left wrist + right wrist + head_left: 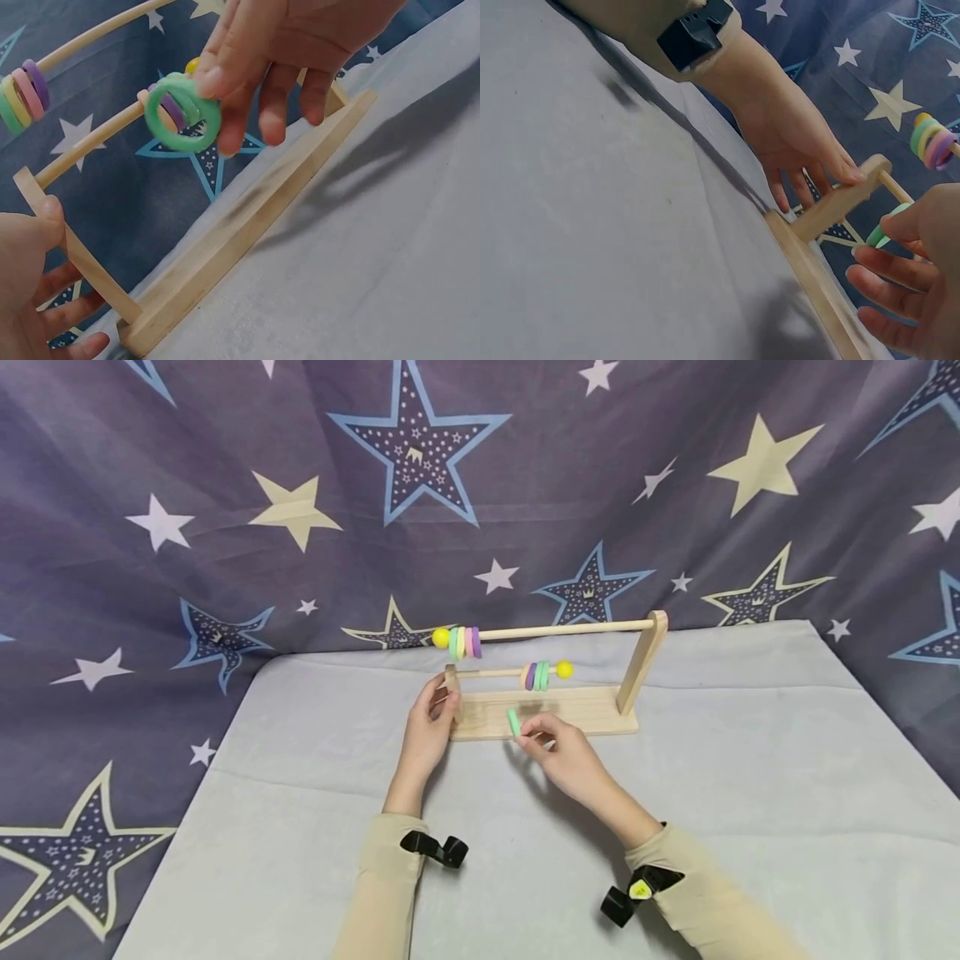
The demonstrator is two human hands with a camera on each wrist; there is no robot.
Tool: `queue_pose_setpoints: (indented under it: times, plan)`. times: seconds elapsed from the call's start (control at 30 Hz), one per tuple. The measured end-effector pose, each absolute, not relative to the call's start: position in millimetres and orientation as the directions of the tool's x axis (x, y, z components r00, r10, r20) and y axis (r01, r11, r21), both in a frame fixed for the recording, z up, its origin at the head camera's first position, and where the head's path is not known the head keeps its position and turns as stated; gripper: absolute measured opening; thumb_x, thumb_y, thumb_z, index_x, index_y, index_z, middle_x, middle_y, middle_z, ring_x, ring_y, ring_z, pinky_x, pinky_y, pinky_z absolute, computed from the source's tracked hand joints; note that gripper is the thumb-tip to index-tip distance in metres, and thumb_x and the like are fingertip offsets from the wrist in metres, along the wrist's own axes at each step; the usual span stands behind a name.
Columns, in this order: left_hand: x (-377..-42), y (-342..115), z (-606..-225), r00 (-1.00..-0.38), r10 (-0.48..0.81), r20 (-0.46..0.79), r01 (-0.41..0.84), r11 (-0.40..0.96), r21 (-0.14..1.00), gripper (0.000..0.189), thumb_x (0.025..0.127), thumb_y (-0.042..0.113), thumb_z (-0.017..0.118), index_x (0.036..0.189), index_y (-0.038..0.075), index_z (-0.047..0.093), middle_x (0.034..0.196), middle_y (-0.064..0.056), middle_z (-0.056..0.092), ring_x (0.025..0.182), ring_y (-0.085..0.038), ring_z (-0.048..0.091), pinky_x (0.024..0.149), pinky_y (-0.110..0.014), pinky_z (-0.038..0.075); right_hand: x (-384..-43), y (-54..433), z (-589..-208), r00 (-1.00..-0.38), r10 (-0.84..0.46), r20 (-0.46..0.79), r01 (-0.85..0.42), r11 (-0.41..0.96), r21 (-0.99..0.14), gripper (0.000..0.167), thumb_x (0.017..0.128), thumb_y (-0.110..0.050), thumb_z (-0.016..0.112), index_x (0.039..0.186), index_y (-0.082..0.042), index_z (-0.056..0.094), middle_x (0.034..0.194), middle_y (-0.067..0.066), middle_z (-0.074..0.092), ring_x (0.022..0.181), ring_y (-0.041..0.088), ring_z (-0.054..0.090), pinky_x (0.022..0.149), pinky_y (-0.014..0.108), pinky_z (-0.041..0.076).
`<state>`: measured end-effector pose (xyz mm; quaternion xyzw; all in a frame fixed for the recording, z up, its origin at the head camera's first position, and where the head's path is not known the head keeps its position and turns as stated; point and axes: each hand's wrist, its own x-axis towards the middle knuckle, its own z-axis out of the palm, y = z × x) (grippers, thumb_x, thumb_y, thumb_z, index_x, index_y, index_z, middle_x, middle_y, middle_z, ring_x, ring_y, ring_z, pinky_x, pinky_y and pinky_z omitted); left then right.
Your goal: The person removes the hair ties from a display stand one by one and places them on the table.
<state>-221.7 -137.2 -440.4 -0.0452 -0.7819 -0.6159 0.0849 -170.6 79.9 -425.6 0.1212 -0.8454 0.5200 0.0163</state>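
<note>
A wooden stand (543, 713) carries two dowels at different heights, each fixed to its own post. My left hand (431, 727) holds the short post (79, 259) at the left end, thumb on one face and fingers behind. Between thumb and fingertips my right hand (562, 752) pinches a mint-green ring (152, 120), off the dowels and in front of the lower dowel (487, 674). That dowel bears several rings (537, 676) near its yellow end ball (564, 669). In the right wrist view the pinched green ring (889, 225) appears nearly edge-on.
Green, yellow, pink and purple rings (465, 642) hang on the upper dowel (566, 630), beside its yellow ball (441, 637). A tall post (642, 662) rises at the stand's right end. Beneath lies a pale cloth (300, 860); a star-patterned curtain (525, 460) hangs behind.
</note>
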Motion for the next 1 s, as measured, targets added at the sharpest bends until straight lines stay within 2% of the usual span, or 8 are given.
queue_pose_setpoints:
  times: [0.2, 0.6, 0.77, 1.0]
  plan:
    - [-221, -139, -442, -0.983, -0.034, 0.178, 0.164, 0.244, 0.956, 0.049, 0.102, 0.026, 0.057, 0.146, 0.007, 0.047, 0.132, -0.023, 0.056, 0.122, -0.034, 0.057, 0.102, -0.044, 0.047, -170, 65, -425, -0.958, -0.278, 0.073, -0.205, 0.483, -0.851, 0.006, 0.092, -0.012, 0.071, 0.094, -0.014, 0.066, 0.088, -0.004, 0.068, 0.085, 0.015, 0.065, 0.076, 0.034, 0.054]
    - [-222, -138, -441, -0.983, -0.031, 0.179, 0.168, 0.22, 0.961, 0.048, 0.102, 0.023, 0.057, 0.145, 0.005, 0.047, 0.131, -0.025, 0.056, 0.121, -0.036, 0.057, 0.101, -0.046, 0.047, -180, 50, -432, -0.908, -0.417, 0.044, -0.336, 0.661, -0.671, 0.008, 0.091, -0.014, 0.072, 0.089, -0.016, 0.064, 0.082, -0.005, 0.065, 0.073, 0.009, 0.059, 0.071, 0.032, 0.051]
    - [-220, -137, -437, -0.985, -0.023, 0.172, 0.163, 0.219, 0.962, 0.048, 0.103, 0.02, 0.055, 0.146, 0.0, 0.044, 0.133, -0.029, 0.054, 0.122, -0.04, 0.055, 0.102, -0.049, 0.046, -185, 48, -433, -0.89, -0.454, 0.038, -0.375, 0.682, -0.628, 0.009, 0.091, -0.015, 0.072, 0.088, -0.016, 0.064, 0.079, -0.006, 0.062, 0.071, 0.01, 0.055, 0.069, 0.031, 0.049]
    - [-204, -131, -407, -0.988, 0.001, 0.154, 0.15, 0.24, 0.959, 0.046, 0.103, 0.009, 0.052, 0.144, -0.008, 0.041, 0.131, -0.034, 0.052, 0.122, -0.045, 0.054, 0.101, -0.05, 0.046, -187, 43, -435, -0.869, -0.493, 0.05, -0.423, 0.686, -0.592, 0.009, 0.09, -0.013, 0.073, 0.086, -0.016, 0.066, 0.078, -0.007, 0.057, 0.07, 0.009, 0.051, 0.065, 0.027, 0.045]
